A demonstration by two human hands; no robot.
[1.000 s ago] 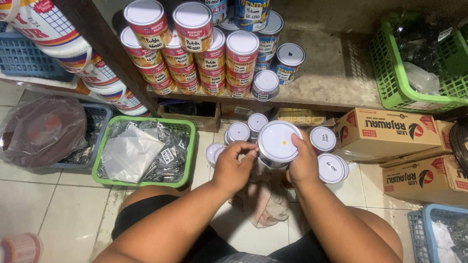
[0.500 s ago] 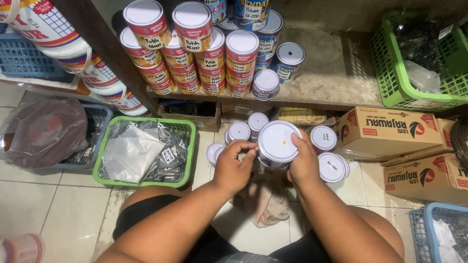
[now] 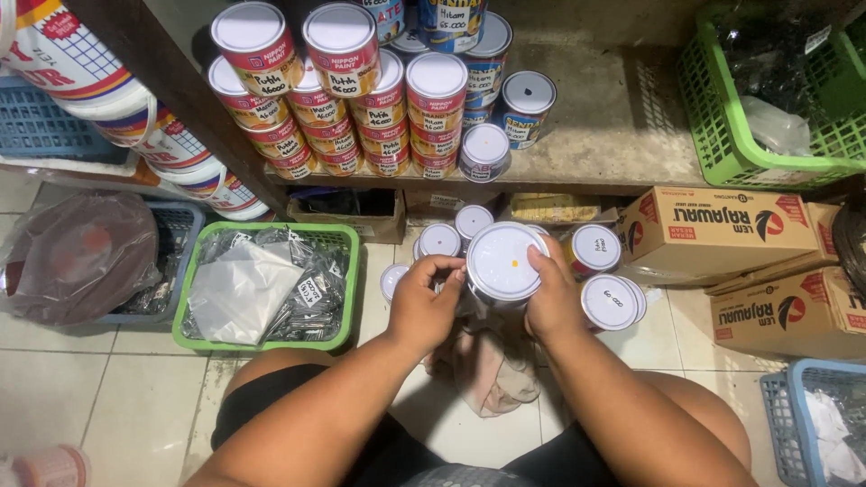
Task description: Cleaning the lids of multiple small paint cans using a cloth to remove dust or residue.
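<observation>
I hold a paint can with a white lid [image 3: 501, 261] between both hands, just above the floor. My left hand [image 3: 426, 305] grips its left side, fingers curled on the rim. My right hand [image 3: 552, 298] clasps the right side, thumb on the lid. A crumpled pinkish cloth [image 3: 487, 370] lies on the tiles below the can, partly hidden by my hands. Several smaller white-lidded cans [image 3: 610, 302] stand on the floor around the held one.
A low shelf [image 3: 622, 135] carries stacked paint cans [image 3: 361, 99]. A green basket [image 3: 262, 284] of bagged hardware sits at left, cardboard boxes [image 3: 722, 230] at right, another green basket [image 3: 767, 90] on the shelf, a blue basket [image 3: 812, 424] at bottom right.
</observation>
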